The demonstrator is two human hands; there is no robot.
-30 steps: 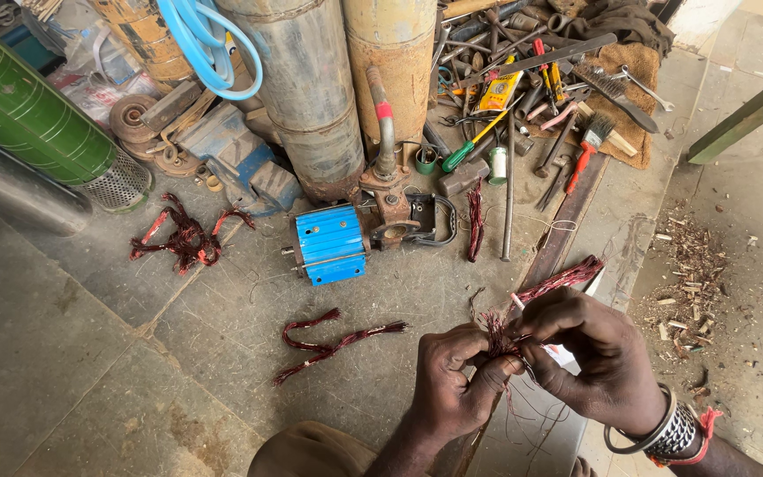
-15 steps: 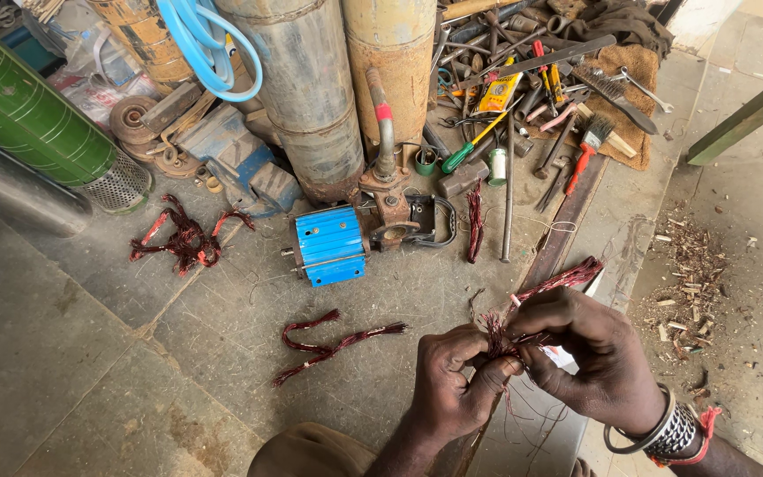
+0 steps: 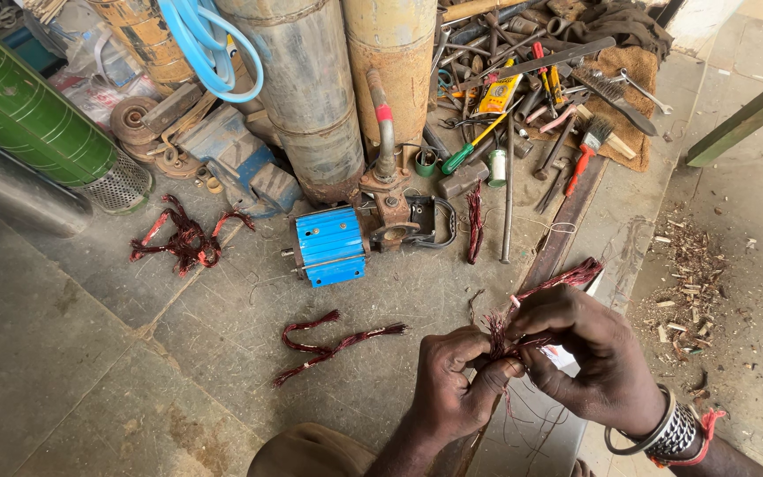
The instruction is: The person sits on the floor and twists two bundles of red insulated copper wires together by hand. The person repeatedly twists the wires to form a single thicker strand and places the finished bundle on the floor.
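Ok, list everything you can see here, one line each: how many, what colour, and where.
wire bundle: one, reddish copper, pinched between both hands
loose wire strands: two, reddish, on the floor left of the hands
wire tangle: one, reddish, on the floor at left
motor: one, blue ribbed casing, centre floor
pump fitting: one, rusty, beside the motor
cylinders: two, grey and rusty orange, upright behind the motor
green pipe: one, top left, lying aslant
hose: one, light blue, coiled at top
hand tools: many, mixed colours, heaped top right
wood chips: many, pale, floor at right
left hand: gripping the wire ends
right hand: gripping the bundle, bangles at the wrist
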